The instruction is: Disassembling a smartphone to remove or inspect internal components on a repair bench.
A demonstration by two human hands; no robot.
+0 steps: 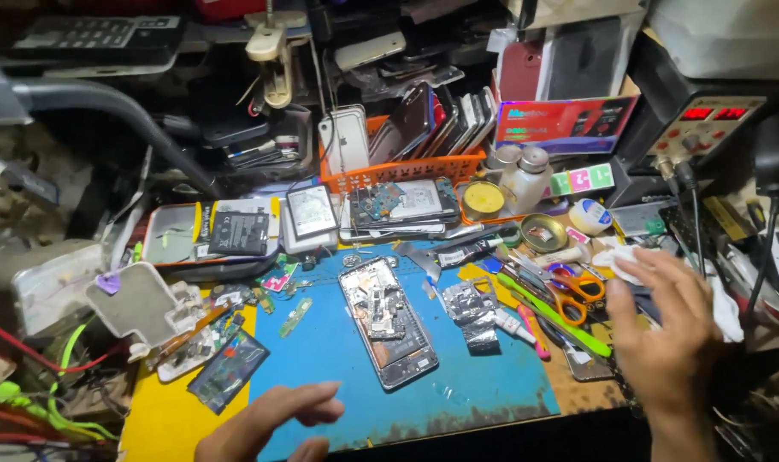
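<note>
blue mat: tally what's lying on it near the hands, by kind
Opened phone with bare circuit boards: 1
Small green circuit strip: 1
Silver foil shield pieces: 2
Total: 4
Both hands, left and right, hover empty over the blue work mat.

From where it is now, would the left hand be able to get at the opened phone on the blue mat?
Probably yes. The left hand hovers open over the mat's near edge, and the opened phone lies just beyond it with only bare mat between. Nothing covers the phone.
</note>
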